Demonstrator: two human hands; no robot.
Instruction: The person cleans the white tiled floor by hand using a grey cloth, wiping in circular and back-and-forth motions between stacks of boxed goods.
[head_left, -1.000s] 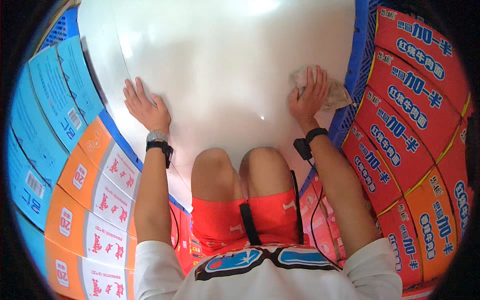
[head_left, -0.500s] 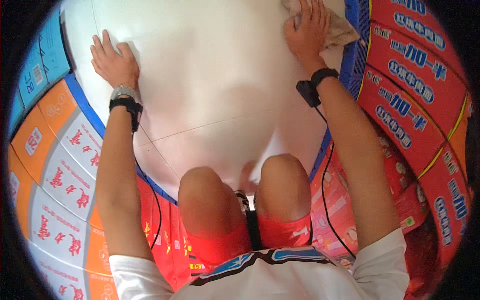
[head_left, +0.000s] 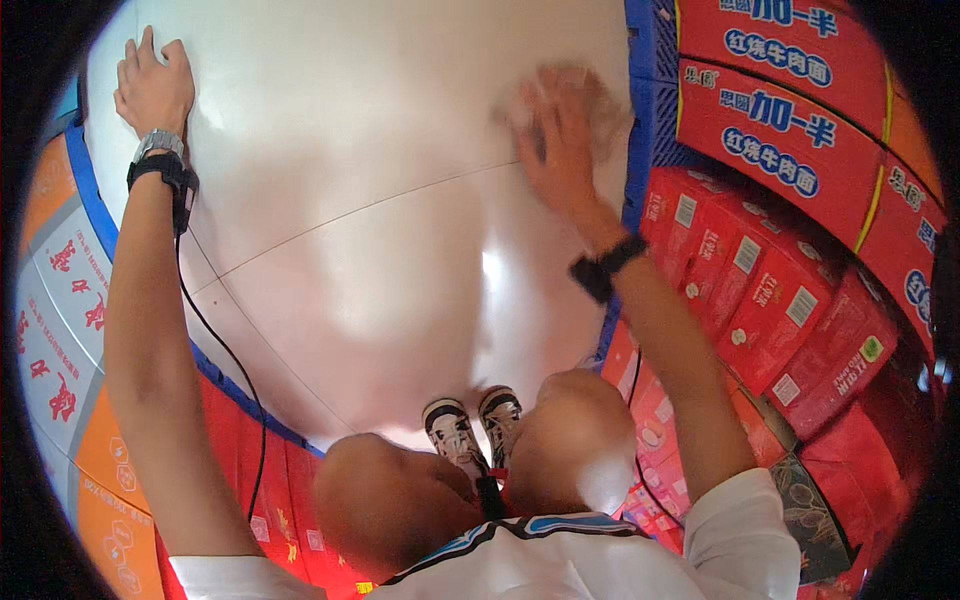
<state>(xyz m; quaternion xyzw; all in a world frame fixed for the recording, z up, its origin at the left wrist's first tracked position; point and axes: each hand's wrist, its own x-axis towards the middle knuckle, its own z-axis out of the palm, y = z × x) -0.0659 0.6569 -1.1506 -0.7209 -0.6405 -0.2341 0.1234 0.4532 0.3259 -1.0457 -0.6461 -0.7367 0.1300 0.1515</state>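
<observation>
My right hand (head_left: pixel 560 145) presses a greyish-brown cloth (head_left: pixel 600 105) against the glossy white tiled floor (head_left: pixel 330 160), near the floor's right side. Both the hand and the cloth are smeared by motion. Over by the left edge, my left hand (head_left: pixel 155 90) rests on the same floor with its fingers apart and a little bent, holding nothing. A watch and a black strap with a cable circle the left wrist; a similar strap with a small black box is on the right one.
Red cartons (head_left: pixel 790 120) are stacked along the right side, with smaller red boxes (head_left: pixel 745 280) nearer me. Orange and grey cartons (head_left: pixel 60 330) line the left. Blue pallet-like edging (head_left: pixel 655 110) borders the floor. My shoes (head_left: pixel 455 430) and bent knees are at the near middle.
My right hand and the cloth have come nearer and to the left across the floor. My left hand has shifted left and slightly farther. My shoes now show between the knees.
</observation>
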